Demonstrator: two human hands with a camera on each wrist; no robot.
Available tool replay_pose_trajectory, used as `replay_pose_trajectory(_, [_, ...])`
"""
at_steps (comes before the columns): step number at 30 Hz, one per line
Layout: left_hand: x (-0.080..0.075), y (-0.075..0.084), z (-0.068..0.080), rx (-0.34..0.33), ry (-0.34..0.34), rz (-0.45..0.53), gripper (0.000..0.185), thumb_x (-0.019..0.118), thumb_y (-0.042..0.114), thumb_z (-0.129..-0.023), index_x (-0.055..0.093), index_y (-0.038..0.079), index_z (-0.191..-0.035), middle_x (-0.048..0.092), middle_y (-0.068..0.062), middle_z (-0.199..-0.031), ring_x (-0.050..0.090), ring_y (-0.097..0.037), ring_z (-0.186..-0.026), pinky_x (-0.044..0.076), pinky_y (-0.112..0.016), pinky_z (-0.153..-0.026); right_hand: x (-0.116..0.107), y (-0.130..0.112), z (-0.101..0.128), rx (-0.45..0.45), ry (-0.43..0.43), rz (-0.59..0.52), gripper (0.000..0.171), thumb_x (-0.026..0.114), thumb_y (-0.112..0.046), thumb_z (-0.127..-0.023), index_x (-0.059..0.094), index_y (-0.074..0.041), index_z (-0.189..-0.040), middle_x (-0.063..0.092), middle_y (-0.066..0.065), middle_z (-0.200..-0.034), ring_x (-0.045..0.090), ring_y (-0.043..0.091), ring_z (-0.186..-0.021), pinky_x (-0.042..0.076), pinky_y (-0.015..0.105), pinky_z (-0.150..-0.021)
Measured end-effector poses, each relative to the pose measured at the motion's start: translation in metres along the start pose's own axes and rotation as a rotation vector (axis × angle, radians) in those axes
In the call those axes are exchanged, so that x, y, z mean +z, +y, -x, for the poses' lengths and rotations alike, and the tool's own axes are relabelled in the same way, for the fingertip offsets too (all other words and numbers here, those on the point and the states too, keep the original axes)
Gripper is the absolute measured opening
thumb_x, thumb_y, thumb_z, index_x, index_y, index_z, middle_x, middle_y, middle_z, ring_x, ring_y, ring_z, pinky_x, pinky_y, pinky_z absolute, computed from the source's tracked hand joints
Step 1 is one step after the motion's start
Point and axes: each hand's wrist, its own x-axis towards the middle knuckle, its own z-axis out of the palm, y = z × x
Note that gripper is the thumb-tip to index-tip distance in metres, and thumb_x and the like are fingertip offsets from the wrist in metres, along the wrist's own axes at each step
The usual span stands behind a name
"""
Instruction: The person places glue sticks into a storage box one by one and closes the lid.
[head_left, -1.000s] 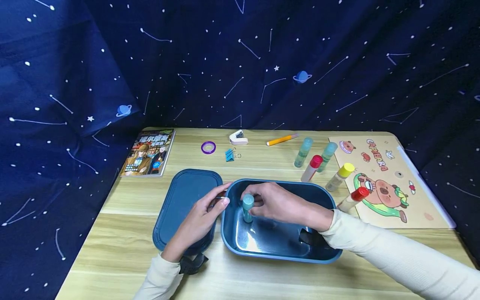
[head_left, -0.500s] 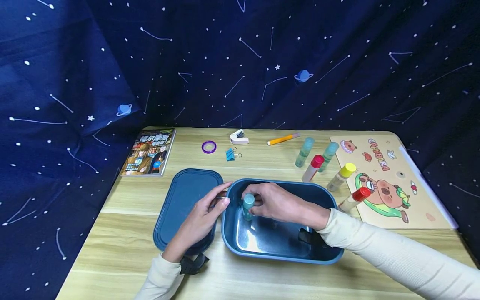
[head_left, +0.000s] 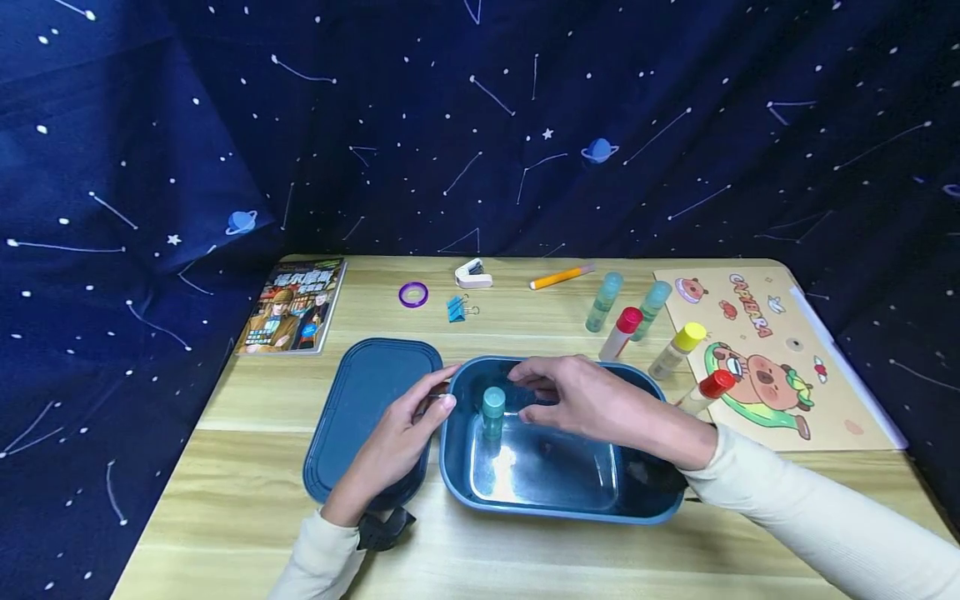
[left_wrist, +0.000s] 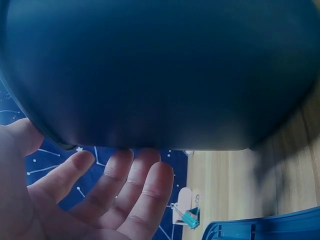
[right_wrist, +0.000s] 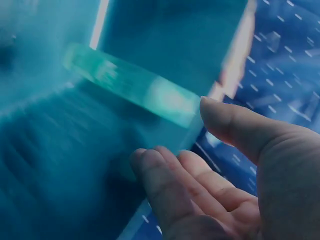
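Observation:
A teal-green glue tube (head_left: 492,414) stands upright inside the dark blue plastic bin (head_left: 555,511), near its left end. Just right of the tube, my right hand (head_left: 588,404) hovers over the bin with thumb and fingers apart and nothing between them. In the right wrist view the same glue tube (right_wrist: 131,84) shows beyond the spread thumb and fingertips. My left hand (head_left: 397,442) touches the bin's left rim, thumb and fingers loosely extended. From the left wrist, the bin's outer wall (left_wrist: 150,75) fills the upper view above the relaxed fingers (left_wrist: 150,197).
A blue lid (head_left: 367,408) lies left of the bin, under the left hand. Behind right stand several more glue tubes, including a yellow-capped one (head_left: 677,352). A magazine (head_left: 292,308), purple ring (head_left: 413,294), binder clip (head_left: 457,309), white stapler (head_left: 472,274), orange pen (head_left: 561,277) and capybara folder (head_left: 765,358) lie around.
The right hand has let go of the glue tube and drawn back to the right. The tube now stands by itself in the bin. The left hand stays at the rim.

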Motion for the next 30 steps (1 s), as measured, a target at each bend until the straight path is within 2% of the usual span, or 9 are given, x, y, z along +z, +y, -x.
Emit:
replay_pose_trajectory(3, [0.002, 0.000, 0.000, -0.010, 0.002, -0.002, 0.042, 0.054, 0.036, -0.109, 0.053, 0.029, -0.150, 0.064, -0.002, -0.140, 0.061, -0.019, -0.121, 0.052, -0.038, -0.104, -0.013, 0.002, 0.024, -0.023, 0.115, -0.029, 0.042, 0.079, -0.018, -0.093, 0.067, -0.007, -0.132, 0.073, 0.012, -0.129, 0.073, 0.029, -0.116, 0.059, 0.040, -0.096])
replay_pose_trajectory(6, [0.004, 0.000, 0.000, -0.025, 0.003, -0.007, 0.042, 0.054, 0.035, -0.108, 0.056, 0.023, -0.149, 0.065, -0.006, -0.140, 0.062, -0.021, -0.121, 0.052, -0.043, -0.105, -0.023, 0.009, 0.053, -0.032, 0.273, -0.076, 0.038, 0.078, -0.020, -0.094, 0.069, -0.011, -0.130, 0.073, 0.010, -0.128, 0.074, 0.025, -0.114, 0.060, 0.030, -0.094])
replay_pose_trajectory(10, [0.005, -0.001, 0.000, -0.033, -0.004, -0.015, 0.043, 0.053, 0.034, -0.109, 0.057, 0.017, -0.148, 0.064, -0.010, -0.142, 0.062, -0.024, -0.123, 0.053, -0.047, -0.105, -0.026, 0.030, 0.093, 0.001, 0.560, -0.117, 0.033, 0.075, -0.013, -0.096, 0.070, -0.015, -0.129, 0.074, -0.002, -0.122, 0.074, 0.004, -0.104, 0.057, 0.012, -0.086])
replay_pose_trajectory(14, [0.002, -0.001, 0.002, -0.024, 0.001, -0.007, 0.042, 0.053, 0.034, -0.109, 0.057, 0.016, -0.147, 0.063, -0.011, -0.144, 0.063, -0.026, -0.126, 0.054, -0.048, -0.105, -0.022, 0.060, 0.125, 0.104, 0.848, -0.131, 0.035, 0.075, -0.005, -0.094, 0.071, -0.009, -0.128, 0.073, -0.019, -0.117, 0.070, -0.010, -0.099, 0.053, 0.005, -0.082])
replay_pose_trajectory(17, [-0.001, -0.001, 0.004, -0.022, 0.017, -0.005, 0.042, 0.054, 0.032, -0.109, 0.057, 0.016, -0.147, 0.064, -0.011, -0.143, 0.063, -0.026, -0.126, 0.054, -0.049, -0.104, -0.019, 0.084, 0.135, 0.217, 0.983, -0.192, 0.038, 0.076, -0.005, -0.093, 0.071, -0.007, -0.130, 0.070, -0.026, -0.121, 0.069, -0.013, -0.101, 0.050, 0.002, -0.084])
replay_pose_trajectory(19, [-0.002, -0.001, 0.005, -0.026, 0.025, -0.014, 0.042, 0.054, 0.032, -0.109, 0.057, 0.016, -0.148, 0.064, -0.011, -0.143, 0.064, -0.026, -0.126, 0.054, -0.049, -0.104, -0.015, 0.099, 0.138, 0.284, 1.017, -0.232, 0.042, 0.077, -0.007, -0.092, 0.069, -0.009, -0.133, 0.069, -0.029, -0.121, 0.067, -0.015, -0.100, 0.050, 0.001, -0.083])
replay_pose_trajectory(21, [-0.002, -0.001, 0.006, -0.030, 0.023, -0.014, 0.043, 0.053, 0.032, -0.109, 0.056, 0.016, -0.148, 0.064, -0.012, -0.143, 0.064, -0.027, -0.126, 0.054, -0.050, -0.104, -0.010, 0.114, 0.138, 0.331, 1.014, -0.251, 0.045, 0.078, -0.010, -0.093, 0.068, -0.009, -0.136, 0.066, -0.032, -0.119, 0.065, -0.017, -0.099, 0.048, 0.000, -0.083])
replay_pose_trajectory(26, [0.000, -0.001, 0.005, -0.038, 0.021, -0.012, 0.044, 0.053, 0.034, -0.109, 0.056, 0.016, -0.148, 0.062, -0.013, -0.146, 0.062, -0.030, -0.131, 0.052, -0.054, -0.107, -0.003, 0.142, 0.130, 0.364, 0.933, -0.217, 0.052, 0.078, -0.018, -0.094, 0.061, -0.002, -0.141, 0.060, -0.035, -0.114, 0.058, -0.024, -0.096, 0.047, -0.001, -0.081])
replay_pose_trajectory(30, [0.003, 0.000, 0.004, -0.042, 0.018, -0.015, 0.044, 0.053, 0.035, -0.109, 0.056, 0.017, -0.148, 0.061, -0.012, -0.148, 0.060, -0.031, -0.133, 0.051, -0.054, -0.109, -0.002, 0.155, 0.122, 0.397, 0.891, -0.167, 0.053, 0.079, -0.023, -0.094, 0.063, 0.000, -0.138, 0.057, -0.040, -0.098, 0.057, -0.025, -0.085, 0.047, 0.000, -0.072])
